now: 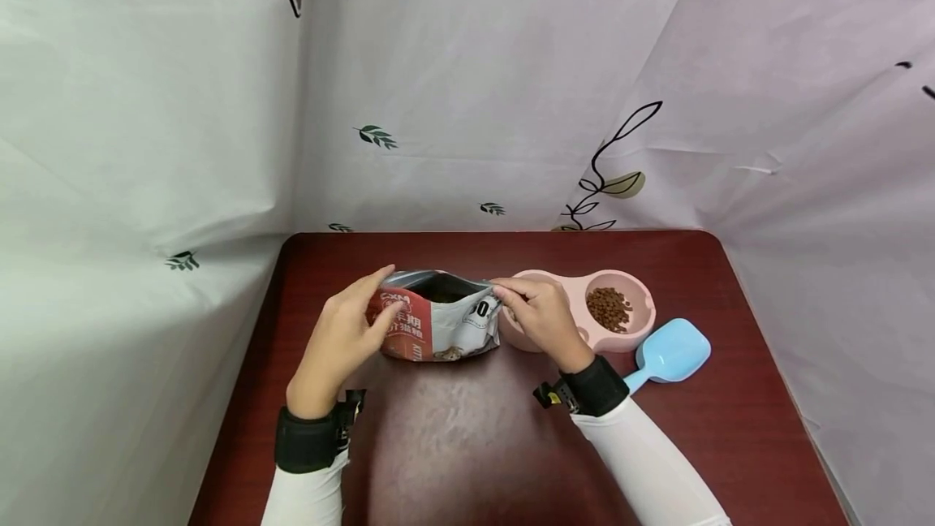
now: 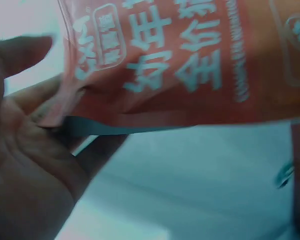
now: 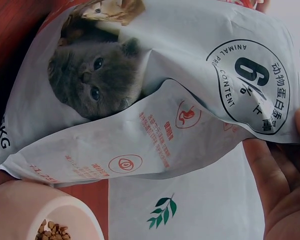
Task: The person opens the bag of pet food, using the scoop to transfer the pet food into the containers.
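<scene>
A red and white bag of cat food [image 1: 462,329] stands on the table with its mouth spread at the top and its inside dark. My left hand [image 1: 339,339] is around the bag's left side, thumb and fingers spread wide. In the left wrist view, the thumb [image 2: 27,54] stands off the bag's red face, while other fingers run behind its edge. My right hand [image 1: 544,316] pinches the top right corner of the bag between thumb and fingers. Cat pictures and printed labels show on the bag's side [image 3: 95,80] in the right wrist view.
Right of the bag is a pink double pet bowl [image 1: 572,307], partly behind my right hand. Brown kibble [image 1: 608,308] lies in its right-hand bowl. A light blue scoop [image 1: 675,350] rests by my right forearm. White printed cloth [image 1: 475,88] hangs beyond the dark red table [image 1: 657,445].
</scene>
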### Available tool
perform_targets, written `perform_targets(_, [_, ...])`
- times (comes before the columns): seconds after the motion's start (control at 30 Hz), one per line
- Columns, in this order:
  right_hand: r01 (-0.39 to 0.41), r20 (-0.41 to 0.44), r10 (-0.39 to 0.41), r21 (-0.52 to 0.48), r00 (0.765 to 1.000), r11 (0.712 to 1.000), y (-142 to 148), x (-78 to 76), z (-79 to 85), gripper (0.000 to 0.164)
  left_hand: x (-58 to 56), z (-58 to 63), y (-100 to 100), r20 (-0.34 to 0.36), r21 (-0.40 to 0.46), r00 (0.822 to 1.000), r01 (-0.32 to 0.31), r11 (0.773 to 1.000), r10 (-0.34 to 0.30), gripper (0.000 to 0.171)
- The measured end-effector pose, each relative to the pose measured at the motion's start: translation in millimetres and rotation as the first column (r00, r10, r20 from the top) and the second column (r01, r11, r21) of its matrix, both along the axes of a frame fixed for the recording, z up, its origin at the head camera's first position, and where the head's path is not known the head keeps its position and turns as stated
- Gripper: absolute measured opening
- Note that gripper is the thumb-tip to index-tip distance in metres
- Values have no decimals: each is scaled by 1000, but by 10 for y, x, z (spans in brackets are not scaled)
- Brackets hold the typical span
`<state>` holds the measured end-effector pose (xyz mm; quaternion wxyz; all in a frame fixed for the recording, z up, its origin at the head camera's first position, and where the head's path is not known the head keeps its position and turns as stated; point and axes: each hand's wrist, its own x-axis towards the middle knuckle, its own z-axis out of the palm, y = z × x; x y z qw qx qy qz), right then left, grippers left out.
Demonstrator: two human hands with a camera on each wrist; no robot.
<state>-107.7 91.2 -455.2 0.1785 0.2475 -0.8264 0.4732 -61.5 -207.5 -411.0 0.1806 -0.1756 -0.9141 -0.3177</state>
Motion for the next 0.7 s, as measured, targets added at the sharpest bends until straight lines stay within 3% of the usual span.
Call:
perform_targets(0.17, [2, 29, -2, -10, 1000, 1000, -4, -3, 1, 12, -47, 133, 123, 3, -210, 998, -64, 976, 66, 52])
perform_targets(0.33, [17, 50, -17, -8, 999, 1000, -13, -8, 0, 11, -79, 188, 329, -95, -408, 989, -145, 902, 116, 50])
perform_targets(0.43, [23, 61, -23, -9, 998, 1000, -14, -9, 6, 11, -81, 174, 446, -182, -465, 977, -182, 867, 107, 43])
perform_targets(0.53, [13, 78, -12, -12, 997, 1000, -12, -13, 12, 12, -92, 133, 481, -232, -449, 967, -201, 871, 104, 29])
perform_targets(0.7, [4, 91, -5, 7, 996, 1000, -16, -34, 13, 16, -167, 48, 392, -237, -361, 969, -153, 920, 69, 14])
